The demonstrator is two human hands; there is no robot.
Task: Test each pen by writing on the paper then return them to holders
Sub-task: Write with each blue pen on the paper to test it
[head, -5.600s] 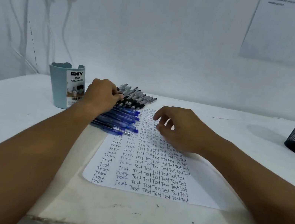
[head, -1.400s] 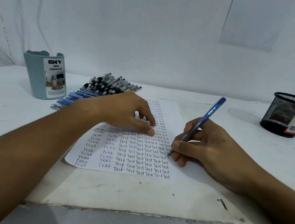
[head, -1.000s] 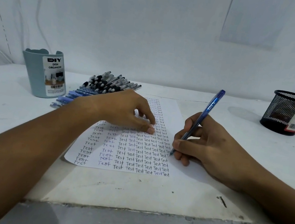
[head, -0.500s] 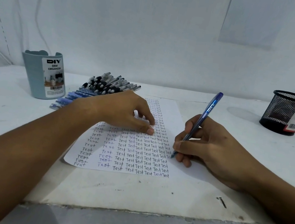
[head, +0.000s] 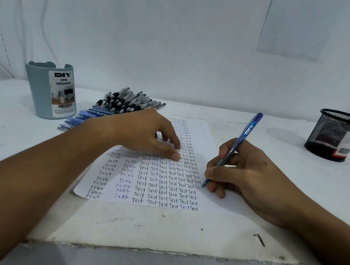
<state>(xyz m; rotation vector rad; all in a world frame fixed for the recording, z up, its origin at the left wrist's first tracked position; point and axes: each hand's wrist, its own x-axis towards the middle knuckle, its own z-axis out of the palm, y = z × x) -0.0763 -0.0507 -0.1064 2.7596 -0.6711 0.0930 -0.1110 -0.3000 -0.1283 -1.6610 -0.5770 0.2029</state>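
A white sheet of paper (head: 201, 134) covered with rows of the word "Test" lies in the middle of the table. My right hand (head: 251, 180) grips a blue pen (head: 241, 136), its tip touching the paper at the right end of a row. My left hand (head: 146, 132) rests on the paper with its fingertips pressing it down. A pile of black-and-silver pens (head: 128, 101) and blue pens (head: 79, 116) lies behind my left hand. A grey-blue holder (head: 37, 91) labelled "DIY Desk Organizer" stands at the far left. A black mesh holder (head: 336, 133) stands at the far right.
The white table (head: 8, 127) has a chipped front edge close to me. A white wall runs along the back, with cables hanging at the left and a sheet taped up at the right. A blue-grey upright stands behind the mesh holder.
Since 5.6 s ago my right hand has taken up a blue pen and my left hand moved from the pen pile onto the paper. In the last second the pen tip has crept slightly down the paper.
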